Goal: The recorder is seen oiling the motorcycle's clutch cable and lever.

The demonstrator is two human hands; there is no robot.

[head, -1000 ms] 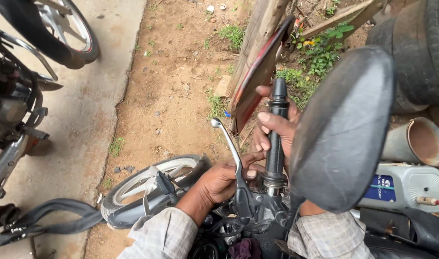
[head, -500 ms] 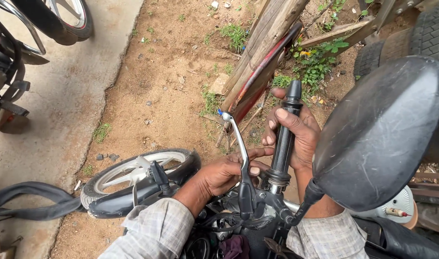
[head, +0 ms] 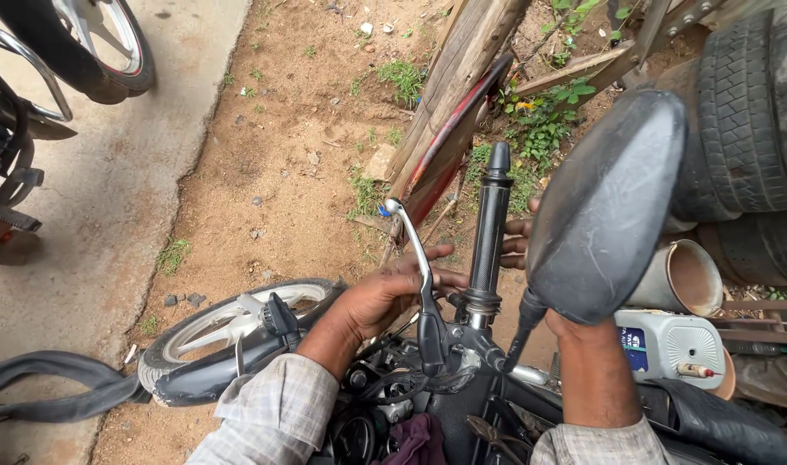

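Observation:
I look down on a motorcycle handlebar. My left hand reaches under the silver brake lever, thumb and fingers spread, fingertips at the collar of the black handlebar grip. My right hand is mostly hidden behind the black rear-view mirror. Only its fingertips show, just right of the grip, and I cannot tell whether they touch it. My right forearm rises below the mirror.
The bike's front wheel and black mudguard lie lower left. Another motorcycle's wheel stands upper left on concrete. Wooden planks, stacked tyres, a rusty tin and a white plastic can crowd the right.
My right hand, which was wrapped around the grip, has come off it and now sits beside it behind the mirror. My view has shifted closer; my left hand stays at the lever.

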